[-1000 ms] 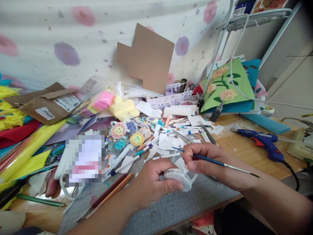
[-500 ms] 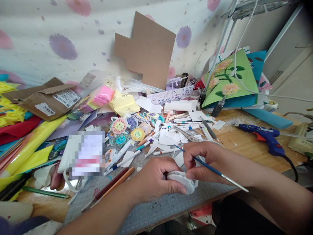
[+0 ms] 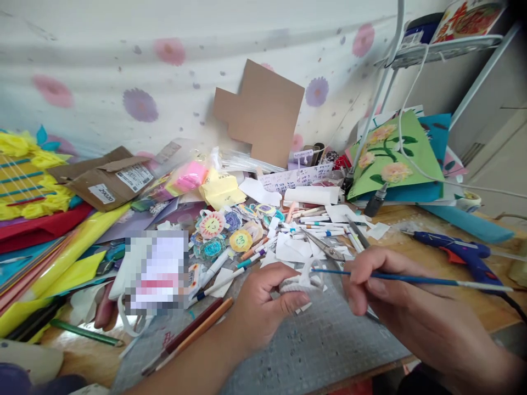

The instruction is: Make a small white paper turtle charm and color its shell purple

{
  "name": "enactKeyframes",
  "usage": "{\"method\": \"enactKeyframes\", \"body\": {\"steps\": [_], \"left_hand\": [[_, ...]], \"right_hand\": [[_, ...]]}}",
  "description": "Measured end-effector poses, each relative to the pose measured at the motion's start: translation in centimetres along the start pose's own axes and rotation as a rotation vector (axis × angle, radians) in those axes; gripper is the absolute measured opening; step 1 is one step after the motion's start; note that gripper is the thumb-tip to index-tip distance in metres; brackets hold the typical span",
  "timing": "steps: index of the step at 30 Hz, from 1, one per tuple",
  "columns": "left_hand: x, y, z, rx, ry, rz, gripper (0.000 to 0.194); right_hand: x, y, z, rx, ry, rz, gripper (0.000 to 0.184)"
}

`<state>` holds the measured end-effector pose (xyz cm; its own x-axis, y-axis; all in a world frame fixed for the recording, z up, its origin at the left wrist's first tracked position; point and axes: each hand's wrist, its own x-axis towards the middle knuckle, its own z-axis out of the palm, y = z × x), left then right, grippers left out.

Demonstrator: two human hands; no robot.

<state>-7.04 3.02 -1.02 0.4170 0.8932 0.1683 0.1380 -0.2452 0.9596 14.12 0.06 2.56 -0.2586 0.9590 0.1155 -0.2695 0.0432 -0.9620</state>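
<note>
My left hand is closed around a small white ribbed craft piece, pinched between thumb and fingers just above the grey cutting mat. A white bit stands up from the top of the piece. In my right hand is a thin blue paintbrush, held nearly level. Its narrow blue end points left and reaches the white piece; whether it touches, I cannot tell. The pale, silvery end sticks out to the right. Scissors lie open just beyond my hands.
Paper scraps, several marker pens and round painted badges crowd the mat's far side. A blue glue gun lies at the right. Brown and orange pencils rest near my left forearm. A cardboard box stands back left.
My right hand has moved right, away from my left hand, and the brush has swung from a slant to nearly level. The white piece is turned, and the view has shifted.
</note>
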Motion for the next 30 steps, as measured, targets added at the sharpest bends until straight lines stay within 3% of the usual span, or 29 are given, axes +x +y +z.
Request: {"method": "enactKeyframes", "body": {"steps": [5,9,19,24,30], "left_hand": [[0.0,0.1,0.1,-0.032,-0.002,-0.019,0.028],[0.0,0.0,0.1,-0.083,-0.006,-0.035,0.029],[0.0,0.6,0.1,-0.104,-0.028,-0.014,0.031],[0.0,0.4,0.2,-0.151,-0.042,-0.055,0.031],[-0.1,-0.2,0.4,-0.240,-0.054,-0.114,0.034]], "right_hand": [[0.2,0.2,0.6,0.018,-0.043,-0.022,0.028],[0.3,0.7,0.4,0.068,-0.086,0.027,0.026],[0.6,1.3,0.6,0.105,0.031,0.082,0.019],[0.9,1.8,-0.6,-0.169,0.017,-0.032,0.010],[0.9,0.7,-1.4,-0.517,-0.025,-0.015,0.013]]}}
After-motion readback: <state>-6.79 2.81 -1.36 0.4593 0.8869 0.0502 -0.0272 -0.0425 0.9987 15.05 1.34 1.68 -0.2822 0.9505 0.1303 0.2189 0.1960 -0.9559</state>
